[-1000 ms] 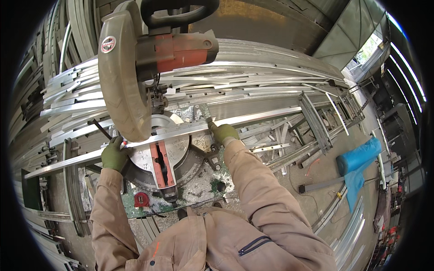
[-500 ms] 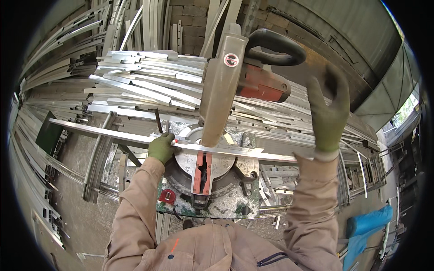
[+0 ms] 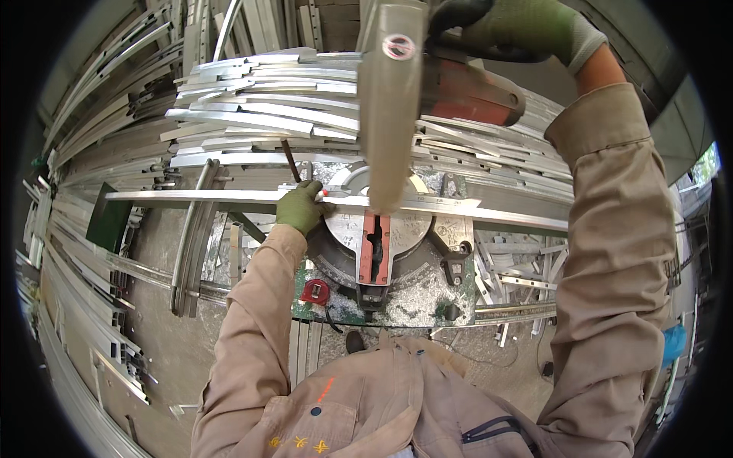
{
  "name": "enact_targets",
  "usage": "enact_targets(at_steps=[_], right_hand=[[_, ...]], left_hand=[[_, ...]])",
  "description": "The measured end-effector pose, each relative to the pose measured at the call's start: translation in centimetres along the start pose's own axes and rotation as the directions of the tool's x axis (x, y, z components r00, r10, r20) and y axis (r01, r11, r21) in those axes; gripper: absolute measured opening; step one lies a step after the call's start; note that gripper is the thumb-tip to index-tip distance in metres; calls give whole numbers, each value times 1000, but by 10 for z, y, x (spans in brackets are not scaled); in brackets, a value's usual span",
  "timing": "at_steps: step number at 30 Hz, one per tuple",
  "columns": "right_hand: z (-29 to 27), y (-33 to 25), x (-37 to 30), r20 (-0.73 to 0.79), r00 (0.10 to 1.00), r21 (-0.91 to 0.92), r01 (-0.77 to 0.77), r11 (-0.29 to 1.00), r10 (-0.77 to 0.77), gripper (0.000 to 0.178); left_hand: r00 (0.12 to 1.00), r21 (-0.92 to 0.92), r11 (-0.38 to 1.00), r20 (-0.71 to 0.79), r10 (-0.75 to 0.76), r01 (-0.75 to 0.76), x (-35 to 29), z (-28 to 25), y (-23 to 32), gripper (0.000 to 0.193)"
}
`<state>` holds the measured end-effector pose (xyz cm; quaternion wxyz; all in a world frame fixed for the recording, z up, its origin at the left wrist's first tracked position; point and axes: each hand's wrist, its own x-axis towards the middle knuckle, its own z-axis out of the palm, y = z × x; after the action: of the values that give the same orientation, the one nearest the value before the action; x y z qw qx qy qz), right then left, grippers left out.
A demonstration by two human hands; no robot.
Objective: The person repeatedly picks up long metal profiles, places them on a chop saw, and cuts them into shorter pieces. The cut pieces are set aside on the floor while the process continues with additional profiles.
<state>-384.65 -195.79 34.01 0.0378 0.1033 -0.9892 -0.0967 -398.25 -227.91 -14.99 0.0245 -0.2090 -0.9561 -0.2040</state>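
My gloved left hand (image 3: 300,208) is closed over a long silver aluminium profile (image 3: 229,196), holding it across the saw's round table. A small white, red-tipped thing like a marker (image 3: 321,194) pokes out by its fingers. At the upper right, my gloved right hand (image 3: 527,29) wraps around the black handle (image 3: 452,17) of the mitre saw (image 3: 391,114). The saw head is raised, with its tan guard over the profile and its blade hidden. Below the profile, a red slotted insert (image 3: 374,256) lies in the saw table.
A red tape measure (image 3: 314,291) sits on the saw's scuffed green bench (image 3: 412,309), at the near left. Stacks of aluminium profiles (image 3: 259,99) lie behind the saw. Cut pieces (image 3: 519,275) are heaped to its right. Long profiles (image 3: 84,305) line the left side.
My right hand has gone from open in the air to a grip on the saw handle. My left hand stays on the profile. The whole view has shifted.
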Motion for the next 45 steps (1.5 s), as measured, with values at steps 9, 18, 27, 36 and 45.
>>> enact_targets(at_steps=[9, 18, 27, 36, 45], right_hand=[[19, -3, -18, -124, 982, -68, -151, 986, 142, 42], [82, -51, -91, -198, 944, 94, -251, 963, 265, 42], [152, -96, -134, -239, 939, 268, -182, 946, 248, 24], [170, -120, -154, -222, 928, 284, -232, 931, 299, 23], [203, -140, -162, -320, 894, 340, -200, 919, 313, 24]], left_hand=[[996, 137, 987, 9, 88, -89, 10, 19, -15, 51], [991, 193, 981, 136, -12, -15, 32, 22, -4, 45], [991, 101, 991, 105, 77, -88, 41, 30, -16, 46], [989, 99, 990, 120, 85, -97, 56, 28, 3, 46], [983, 94, 987, 139, 119, -133, 79, 26, 25, 47]])
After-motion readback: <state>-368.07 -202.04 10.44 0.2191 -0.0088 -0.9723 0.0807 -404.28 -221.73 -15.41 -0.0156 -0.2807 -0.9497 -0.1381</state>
